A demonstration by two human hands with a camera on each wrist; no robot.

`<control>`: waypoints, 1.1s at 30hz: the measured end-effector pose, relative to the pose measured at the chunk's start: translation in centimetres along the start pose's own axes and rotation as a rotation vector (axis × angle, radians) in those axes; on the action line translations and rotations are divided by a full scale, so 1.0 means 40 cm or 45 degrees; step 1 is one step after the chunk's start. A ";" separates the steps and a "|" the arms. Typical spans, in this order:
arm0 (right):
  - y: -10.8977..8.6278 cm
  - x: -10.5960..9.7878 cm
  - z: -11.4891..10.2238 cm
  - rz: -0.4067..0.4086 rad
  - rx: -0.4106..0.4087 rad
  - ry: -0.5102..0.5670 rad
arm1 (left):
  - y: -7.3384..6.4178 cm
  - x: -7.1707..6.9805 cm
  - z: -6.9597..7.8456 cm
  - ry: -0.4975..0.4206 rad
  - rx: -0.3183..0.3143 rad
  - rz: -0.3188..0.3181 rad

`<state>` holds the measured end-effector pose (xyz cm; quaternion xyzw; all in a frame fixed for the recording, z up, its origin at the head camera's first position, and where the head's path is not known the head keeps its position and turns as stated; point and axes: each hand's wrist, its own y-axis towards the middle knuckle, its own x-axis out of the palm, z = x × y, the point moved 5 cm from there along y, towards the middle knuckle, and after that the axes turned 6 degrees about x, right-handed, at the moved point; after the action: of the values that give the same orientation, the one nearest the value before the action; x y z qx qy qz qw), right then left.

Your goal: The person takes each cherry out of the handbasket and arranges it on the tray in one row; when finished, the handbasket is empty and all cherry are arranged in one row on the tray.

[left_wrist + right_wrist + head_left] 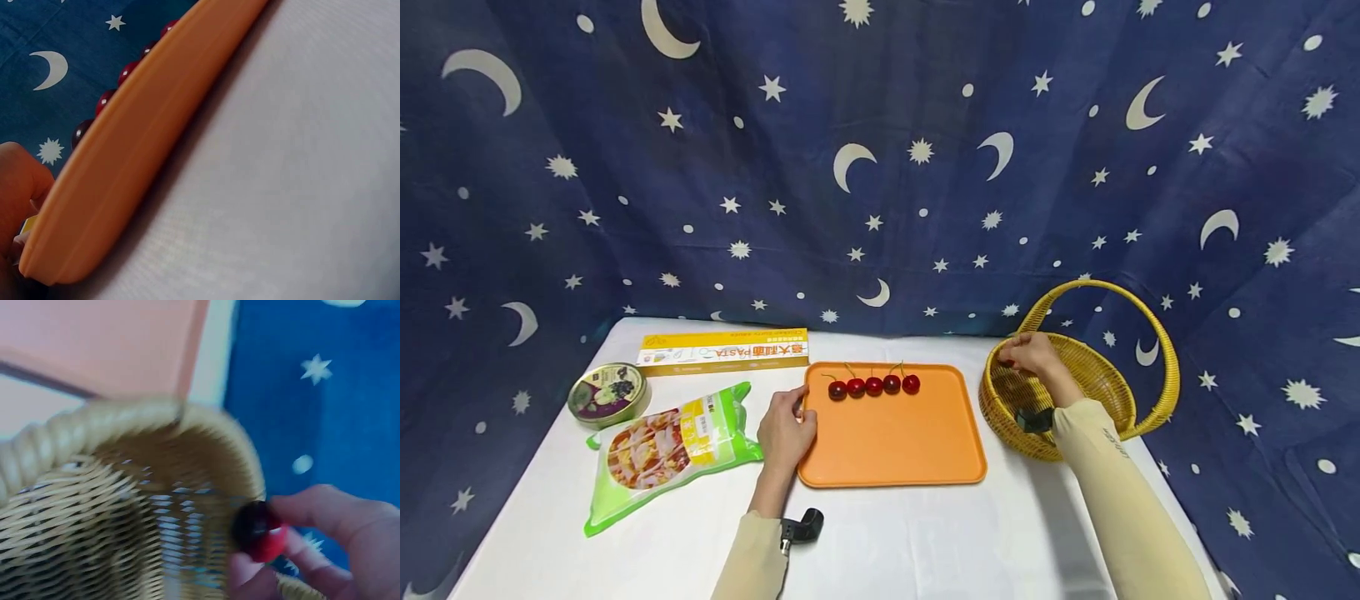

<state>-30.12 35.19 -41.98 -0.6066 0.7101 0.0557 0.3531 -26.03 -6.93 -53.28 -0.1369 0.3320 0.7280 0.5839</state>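
Note:
A dark red cherry point(267, 537) is pinched between the thumb and fingers of my right hand point(1033, 354). In the head view this hand is over the opening of the yellow wicker basket point(987, 396), at its left side; the right wrist view has the cherry beside the woven rim. My left hand point(786, 429) holds the left edge of the orange tray point(891, 446), thumb and fingers at the rim. Several cherries point(874, 387), some with stems, lie in a row along the upper part of the tray.
Left of the tray lie a green bag with a food picture point(662, 450), a round tin point(608, 392) and a yellow and white pasta box point(722, 352). The basket's tall handle point(1168, 367) arches up on the right. A blue star-patterned cloth point(925, 208) hangs behind the white table.

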 end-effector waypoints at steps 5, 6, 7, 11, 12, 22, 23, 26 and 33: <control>-0.018 0.045 -0.073 0.030 -0.234 0.065 | 0.001 -0.002 -0.003 0.009 -0.005 0.004; -0.018 0.064 -0.082 0.013 -0.257 0.071 | 0.001 -0.003 -0.004 0.010 -0.005 0.006; -0.016 0.084 -0.088 -0.001 -0.270 0.082 | 0.001 -0.003 -0.004 0.006 -0.002 0.007; -0.010 0.160 -0.086 -0.042 -0.285 0.088 | -0.002 0.001 -0.002 0.004 0.011 0.006; -0.006 0.178 -0.081 -0.047 -0.288 0.097 | -0.002 0.003 -0.001 0.002 0.010 0.002; 0.025 0.294 -0.029 -0.079 -0.229 0.072 | -0.002 0.002 -0.001 -0.003 -0.004 0.000; 0.025 0.298 -0.026 -0.078 -0.224 0.065 | -0.002 0.002 -0.001 -0.004 -0.003 0.001; 0.026 0.306 -0.020 -0.106 -0.223 0.067 | 0.000 0.003 -0.002 0.000 -0.001 0.003; 0.024 0.323 -0.005 -0.186 -0.221 0.117 | 0.000 0.002 -0.002 -0.004 -0.004 0.002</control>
<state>-31.25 24.70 -49.51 -0.6870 0.6718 0.0632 0.2696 -26.08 -6.90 -53.39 -0.1363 0.3300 0.7292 0.5838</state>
